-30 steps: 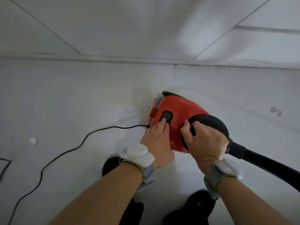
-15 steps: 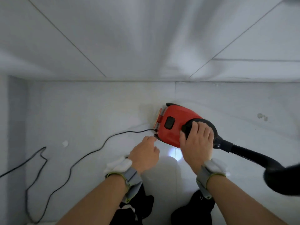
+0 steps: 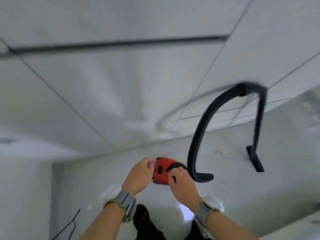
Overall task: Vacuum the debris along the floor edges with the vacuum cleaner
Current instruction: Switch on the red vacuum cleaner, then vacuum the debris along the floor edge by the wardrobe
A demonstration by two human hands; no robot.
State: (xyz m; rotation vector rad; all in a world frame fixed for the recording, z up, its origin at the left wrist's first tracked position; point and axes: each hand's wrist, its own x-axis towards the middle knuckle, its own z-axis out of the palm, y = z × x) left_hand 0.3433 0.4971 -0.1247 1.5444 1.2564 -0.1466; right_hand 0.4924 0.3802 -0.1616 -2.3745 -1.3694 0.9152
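Red plastic catches the eye first: the small red canister vacuum cleaner (image 3: 161, 172) sits on the pale grey tiled floor (image 3: 103, 170), close to where the floor meets the white tiled wall (image 3: 103, 84). The person's left hand (image 3: 138, 175) is at the vacuum's left end, fingers curled into a loose fist against its edge; whether that grip actually closes on anything there I cannot tell. The right hand (image 3: 183, 184) is on the near right side of the vacuum, its fingers bent over the black rounded cap (image 3: 176, 166) on the body; the fingers press or hold there, but how firmly cannot be made out through the blur. Both wrists carry grey straps with white pads (image 3: 121, 198). From the vacuum's right end a black ribbed hose (image 3: 199, 135) curves up in a tall arch and joins a black rigid tube (image 3: 259, 118) that comes down to a flat black floor nozzle (image 3: 256, 161), standing on the floor to the right of the vacuum and well apart from it. A thin black power cord (image 3: 72, 224) lies on the floor below and to the left of the vacuum. The person's dark socked feet (image 3: 143, 220) show just below the vacuum, between the forearms.
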